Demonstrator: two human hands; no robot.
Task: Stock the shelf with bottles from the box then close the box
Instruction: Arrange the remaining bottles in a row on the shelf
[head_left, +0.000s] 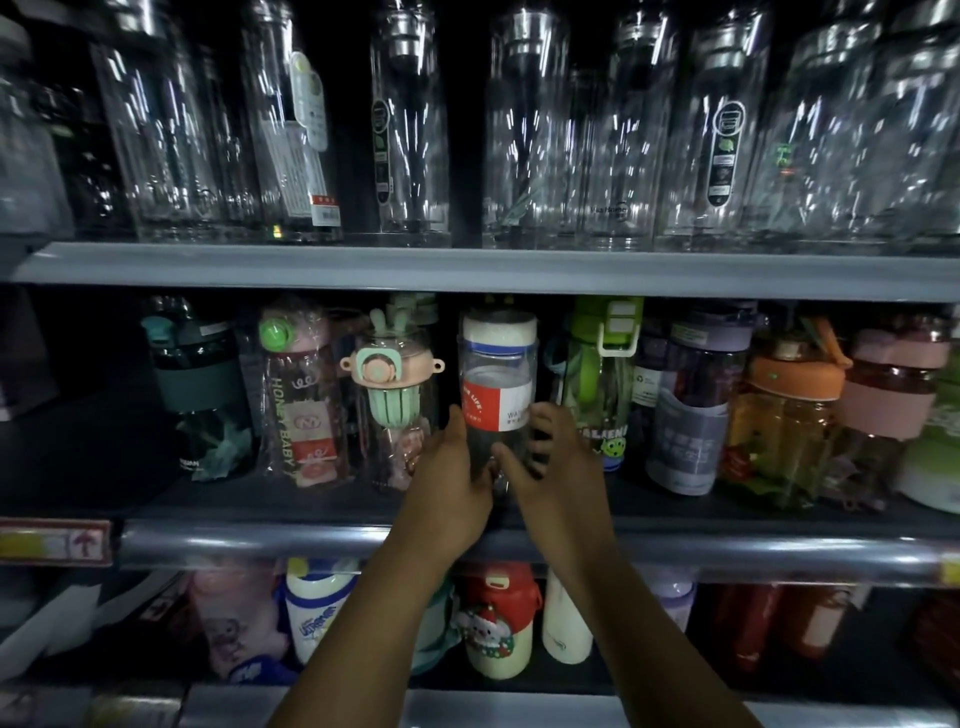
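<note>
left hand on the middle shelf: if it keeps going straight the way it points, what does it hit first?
The left hand already touches the clear white-lidded bottle, so that comes first. Sliding past its left side, probably the bunny-lid bottle next; depth is unclear.

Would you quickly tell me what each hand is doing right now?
Left hand: closed on the clear bottle.
Right hand: closed on the same bottle.

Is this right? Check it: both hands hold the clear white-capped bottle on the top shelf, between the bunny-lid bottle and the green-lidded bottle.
Not quite. The head view shows the left hand and right hand around the clear white-capped bottle on the middle shelf, not the top one. It does stand between the bunny-lid bottle and the green-lidded bottle.
</note>
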